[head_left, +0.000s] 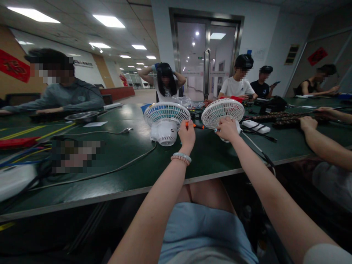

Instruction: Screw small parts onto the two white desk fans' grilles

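Observation:
In the head view my left hand (187,136) is closed round the orange-and-black handle of a screwdriver (198,126). Its shaft points right, toward the fingers of my right hand (228,128). That hand is closed on the back of a white desk fan (213,112), which has a round slatted guard. A small blue-tipped bit (216,130) shows at my right fingertips; what it is I cannot make out. Just left of my left hand stands a second white fan (165,128), its motor housing facing me. My right hand hides most of the right fan's housing.
A grey cable (110,171) runs across the green table (123,187) to the left fan. A white power adapter (256,127) with black cord lies right of the right fan. At far right are a co-worker's hands (308,123). Other people sit around the table.

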{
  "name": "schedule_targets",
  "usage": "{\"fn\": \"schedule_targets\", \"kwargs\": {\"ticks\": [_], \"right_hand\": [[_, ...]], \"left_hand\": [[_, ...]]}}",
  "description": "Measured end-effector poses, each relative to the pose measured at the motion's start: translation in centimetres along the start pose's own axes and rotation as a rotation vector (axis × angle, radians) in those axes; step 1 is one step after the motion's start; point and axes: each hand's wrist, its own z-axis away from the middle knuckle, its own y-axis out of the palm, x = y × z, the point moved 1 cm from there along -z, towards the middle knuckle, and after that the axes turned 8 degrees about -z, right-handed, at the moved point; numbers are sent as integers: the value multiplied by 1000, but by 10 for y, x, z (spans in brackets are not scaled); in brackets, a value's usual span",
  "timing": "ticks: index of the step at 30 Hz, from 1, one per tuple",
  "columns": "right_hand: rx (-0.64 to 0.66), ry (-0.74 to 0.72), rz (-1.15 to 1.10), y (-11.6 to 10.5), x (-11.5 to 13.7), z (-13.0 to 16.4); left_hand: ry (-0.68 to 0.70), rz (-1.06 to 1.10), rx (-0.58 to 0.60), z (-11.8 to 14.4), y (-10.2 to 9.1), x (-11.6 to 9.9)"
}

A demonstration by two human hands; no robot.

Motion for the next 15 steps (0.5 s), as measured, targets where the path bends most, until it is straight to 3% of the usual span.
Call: {"fn": "schedule_targets", "kwargs": {"ticks": [15], "right_hand": [[1,-3,3,-1,1,1]], "left_hand": [[-44,137,19,0,2,2]]}}
